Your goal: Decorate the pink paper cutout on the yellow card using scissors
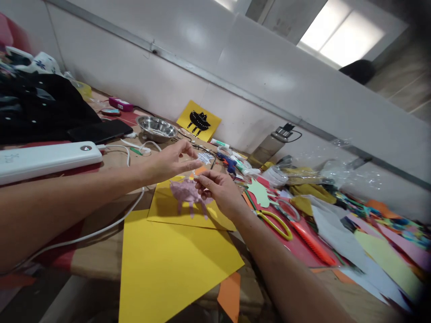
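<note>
My left hand [178,159] hovers above the far edge of a yellow card, its thumb and fingers apart and nothing visible between them. Close by on the right, my right hand [215,186] pinches something tiny and pale at its fingertips, too small to name. Below both hands lies a pink paper cutout [188,195] with several strips hanging like legs, on the smaller yellow card [161,211]. My right fingers cover part of the cutout. A larger yellow sheet [178,264] lies nearer to me, under the card's front edge.
A metal bowl [156,128] and a white power strip-like device [50,157] with a cable stand left. A yellow card with a black cutout [199,122] leans on the wall. Yellow-handled scissors [276,224], a red cutter [313,244], a bottle [272,143] and paper scraps crowd the right.
</note>
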`<state>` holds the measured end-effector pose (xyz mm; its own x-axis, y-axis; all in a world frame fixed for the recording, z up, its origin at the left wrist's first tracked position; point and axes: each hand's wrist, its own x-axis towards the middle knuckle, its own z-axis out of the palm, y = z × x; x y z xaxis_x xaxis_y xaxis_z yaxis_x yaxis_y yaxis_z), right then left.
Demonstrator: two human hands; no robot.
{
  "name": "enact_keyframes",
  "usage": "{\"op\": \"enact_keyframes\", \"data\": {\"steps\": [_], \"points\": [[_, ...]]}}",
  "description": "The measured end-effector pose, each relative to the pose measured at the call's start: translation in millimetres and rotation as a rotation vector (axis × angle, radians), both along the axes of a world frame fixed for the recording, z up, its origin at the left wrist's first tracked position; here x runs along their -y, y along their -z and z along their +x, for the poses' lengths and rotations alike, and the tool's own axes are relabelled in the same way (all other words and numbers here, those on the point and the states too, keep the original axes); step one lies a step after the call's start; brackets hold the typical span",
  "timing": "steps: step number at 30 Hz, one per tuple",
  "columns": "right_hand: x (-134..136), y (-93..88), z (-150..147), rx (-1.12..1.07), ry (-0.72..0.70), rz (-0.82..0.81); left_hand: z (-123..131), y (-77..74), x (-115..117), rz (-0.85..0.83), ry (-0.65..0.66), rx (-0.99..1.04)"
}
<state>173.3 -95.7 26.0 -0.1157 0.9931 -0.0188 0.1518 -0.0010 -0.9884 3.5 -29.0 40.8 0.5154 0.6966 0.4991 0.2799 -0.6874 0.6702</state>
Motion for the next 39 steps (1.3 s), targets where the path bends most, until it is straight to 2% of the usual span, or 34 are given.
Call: {"op": "enact_keyframes", "data": {"steps": [3,5,7,10,12,16,21,30,39], "points": [[1,-1.8,-1,-0.014,0.003,-0.002,-1,4.5,-6,-0.035,-0.218,0.006],[2,-2.4,-1,-0.027,0.007,-0.002,-3,5.9,-10,-0.045,-0.287,-0.022],[2,-2.5,0,-0.043,0.013,-0.003,-3,4.4,-10,-0.052,-0.179,-0.028],[1,-2.1,0,-0.062,0.009,-0.005,-2,-1.7,-3,-0.089,0.2,-0.093],[1,-2.0,1,-0.064,0.003,0.006,-1,-5.0,2,-0.131,0.309,-0.183],[0,-3.0,3,-0.076,0.005,0.026,-2,-4.0,-1,-0.195,0.317,-0.254],[0,-3.4,6,-0.12,0.02,0.024,-4,0.5,-11,-0.238,0.378,-0.214],[-2,-2.3,7,-0.266,-0.018,-0.012,-12,-9.2,-13,-0.362,0.435,-0.15],[-4,0.2,10,-0.349,-0.094,-0.035,-16,-20.3,-14,-0.346,0.303,-0.217]]}}
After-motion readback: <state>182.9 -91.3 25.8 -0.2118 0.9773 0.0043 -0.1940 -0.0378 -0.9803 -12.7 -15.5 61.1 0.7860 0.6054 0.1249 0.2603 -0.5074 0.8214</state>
